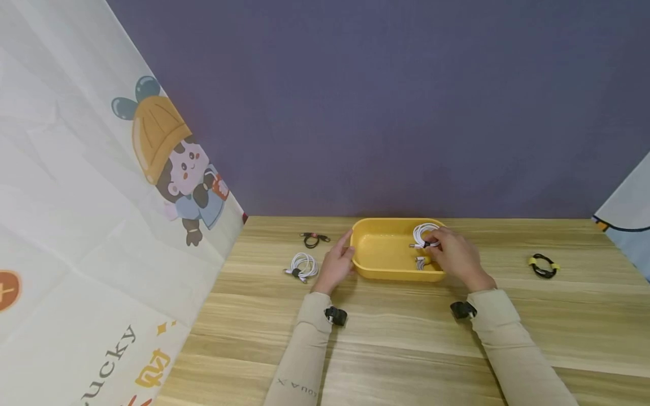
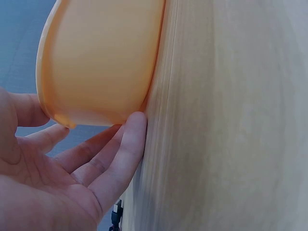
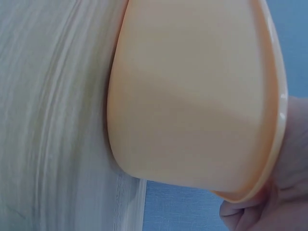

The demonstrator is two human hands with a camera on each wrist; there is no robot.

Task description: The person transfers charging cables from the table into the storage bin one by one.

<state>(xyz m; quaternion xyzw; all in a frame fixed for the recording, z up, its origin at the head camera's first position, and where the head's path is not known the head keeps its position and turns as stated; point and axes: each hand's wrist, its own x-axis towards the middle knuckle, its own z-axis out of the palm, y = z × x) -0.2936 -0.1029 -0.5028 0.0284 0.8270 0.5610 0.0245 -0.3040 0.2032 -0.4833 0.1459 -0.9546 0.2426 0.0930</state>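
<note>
In the head view, my right hand point(image 1: 459, 256) reaches over the right end of a yellow plastic bin point(image 1: 383, 276) and pinches a coiled white cable point(image 1: 425, 230) bound with a dark tie. Just below it inside the bin lies a grey cable point(image 1: 420, 263) with a light plug and a bit of yellow. My left hand point(image 1: 335, 265) rests against the bin's left end. Its extended fingers point(image 2: 132, 137) touch the outer wall, with the thumb up at the rim. In the right wrist view the bin's wall point(image 3: 187, 96) hides the held cable and most of the right hand point(image 3: 293, 178).
Left of the bin lie a small black cable point(image 1: 312, 241) and a coiled white cable point(image 1: 303, 266) with a black tie. Farther right is a coiled black cable point(image 1: 544, 265) with yellow ties. A dark blue cloth point(image 1: 406, 113) rises behind the wooden table point(image 1: 396, 349).
</note>
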